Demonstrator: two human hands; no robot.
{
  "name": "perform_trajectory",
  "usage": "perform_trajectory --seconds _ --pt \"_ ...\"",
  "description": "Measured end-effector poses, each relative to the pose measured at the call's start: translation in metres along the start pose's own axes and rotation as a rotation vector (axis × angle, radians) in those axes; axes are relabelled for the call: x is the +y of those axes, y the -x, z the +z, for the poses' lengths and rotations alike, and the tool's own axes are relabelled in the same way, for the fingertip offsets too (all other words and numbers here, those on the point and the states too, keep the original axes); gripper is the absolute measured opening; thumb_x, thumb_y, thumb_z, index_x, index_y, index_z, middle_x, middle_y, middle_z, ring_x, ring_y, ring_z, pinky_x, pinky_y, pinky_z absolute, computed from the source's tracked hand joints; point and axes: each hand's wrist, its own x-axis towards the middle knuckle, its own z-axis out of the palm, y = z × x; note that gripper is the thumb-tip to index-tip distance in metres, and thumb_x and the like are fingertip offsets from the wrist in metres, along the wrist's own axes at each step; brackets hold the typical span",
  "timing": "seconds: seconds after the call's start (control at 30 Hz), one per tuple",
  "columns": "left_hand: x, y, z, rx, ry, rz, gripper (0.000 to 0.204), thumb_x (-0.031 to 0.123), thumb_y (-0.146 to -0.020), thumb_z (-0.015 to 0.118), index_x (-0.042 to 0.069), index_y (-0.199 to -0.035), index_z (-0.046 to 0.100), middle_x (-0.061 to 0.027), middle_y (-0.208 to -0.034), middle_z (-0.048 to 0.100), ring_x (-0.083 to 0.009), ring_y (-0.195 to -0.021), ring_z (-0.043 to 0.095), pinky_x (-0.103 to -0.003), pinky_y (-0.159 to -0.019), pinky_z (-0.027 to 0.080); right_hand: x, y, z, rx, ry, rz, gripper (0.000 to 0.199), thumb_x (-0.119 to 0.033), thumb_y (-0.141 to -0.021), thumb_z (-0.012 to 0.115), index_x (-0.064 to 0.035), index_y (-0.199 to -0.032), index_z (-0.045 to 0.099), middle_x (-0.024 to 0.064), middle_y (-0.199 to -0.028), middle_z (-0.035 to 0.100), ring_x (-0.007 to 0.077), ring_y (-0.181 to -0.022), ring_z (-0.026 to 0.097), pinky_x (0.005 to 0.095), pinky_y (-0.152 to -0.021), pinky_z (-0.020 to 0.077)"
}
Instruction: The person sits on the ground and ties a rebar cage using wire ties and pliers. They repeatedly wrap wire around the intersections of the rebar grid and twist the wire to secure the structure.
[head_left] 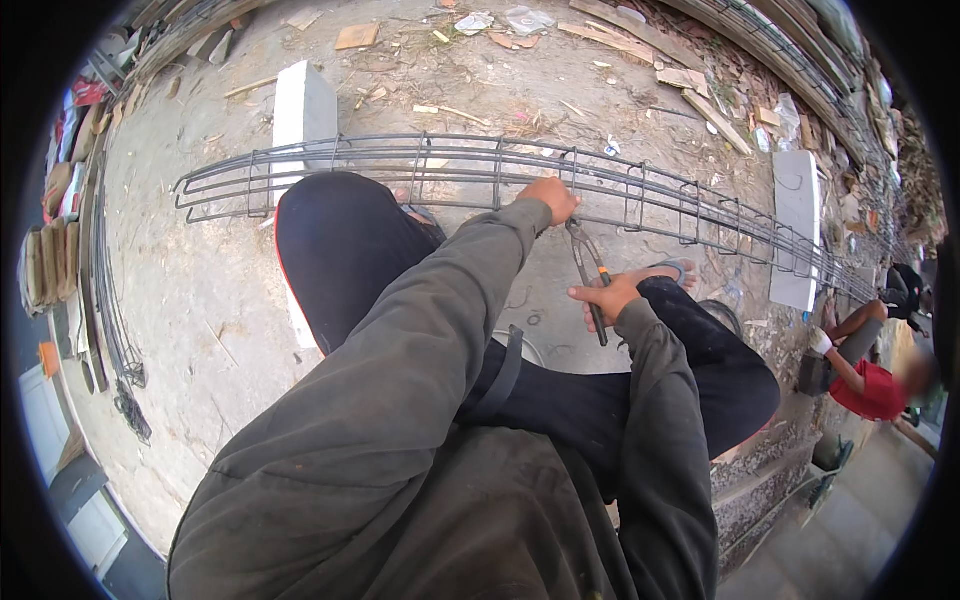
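A long steel rebar cage [400,158] with square stirrups stretches across in front of me. My left hand [552,199] is closed at the near side of the cage, its fingers against the bars; what it pinches is too small to make out. Below it, my right hand [608,299] grips a pair of pincers [582,262] by dark handles, one with an orange band. The handles are spread apart, with the thumb out to the left. The pincers' head points up, close to the left hand and the lower bar.
White blocks stand under the cage at left [306,110] and right [796,225]. A co-worker in a red shirt [868,392] sits at the cage's far right end. Thin rods [108,300] lie at left; wood scraps [612,42] litter the ground beyond the cage.
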Motion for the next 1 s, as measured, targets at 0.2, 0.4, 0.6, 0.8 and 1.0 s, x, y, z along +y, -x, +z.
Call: perform_trajectory --seconds 0.2,0.4,0.6,0.8,1.0 --pt "-0.001 0.0 0.001 0.032 -0.024 0.03 0.05 0.045 -0.096 0.06 -0.002 -0.106 0.075 -0.0251 -0.114 0.07 -0.0407 -0.11 0.067 -0.048 -0.096 0.051 -0.022 0.044 0.008 0.776 1.086 -0.48 0.032 -0.026 -0.086 0.074 -0.0039 -0.103 0.058 0.0109 -0.097 0.063 0.0275 -0.081 0.068 0.0417 -0.07 0.0558" --pt "-0.005 -0.011 0.004 0.013 0.008 0.007 0.049 0.043 -0.096 0.06 -0.003 -0.104 0.074 -0.0258 -0.112 0.07 -0.0406 -0.109 0.067 -0.047 -0.096 0.051 -0.006 0.036 0.001 0.893 1.346 -0.605 0.028 -0.028 -0.092 0.068 -0.0061 -0.107 0.059 0.0098 -0.096 0.061 0.028 -0.09 0.065 0.0425 -0.078 0.0531" --pt "-0.001 -0.01 0.005 -0.002 0.039 0.035 0.051 0.042 -0.097 0.056 -0.004 -0.084 0.075 -0.0215 -0.084 0.073 -0.0362 -0.089 0.072 -0.045 -0.088 0.053 0.023 0.012 0.008 0.613 0.964 -0.423 0.042 -0.041 -0.101 0.056 -0.0003 -0.107 0.058 0.0142 -0.08 0.065 0.03 -0.07 0.069 0.0407 -0.06 0.0564" --pt "-0.004 -0.014 0.006 -0.001 0.047 0.08 0.053 0.04 -0.097 0.052 -0.003 -0.075 0.074 -0.0181 -0.069 0.07 -0.0314 -0.071 0.072 -0.044 -0.077 0.055 0.01 0.015 -0.009 -0.009 0.022 -0.102 0.045 -0.042 -0.099 0.06 0.0022 -0.109 0.058 0.0139 -0.079 0.067 0.0257 -0.069 0.071 0.0409 -0.06 0.0589" --pt "-0.011 -0.02 0.01 0.004 0.05 0.097 0.054 0.039 -0.098 0.052 -0.003 -0.07 0.072 -0.016 -0.065 0.069 -0.0293 -0.066 0.071 -0.043 -0.074 0.055 0.0 0.041 0.012 0.49 0.889 -0.275 0.042 -0.031 -0.092 0.072 0.0002 -0.113 0.054 0.0163 -0.092 0.07 0.0293 -0.084 0.073 0.0411 -0.073 0.059"
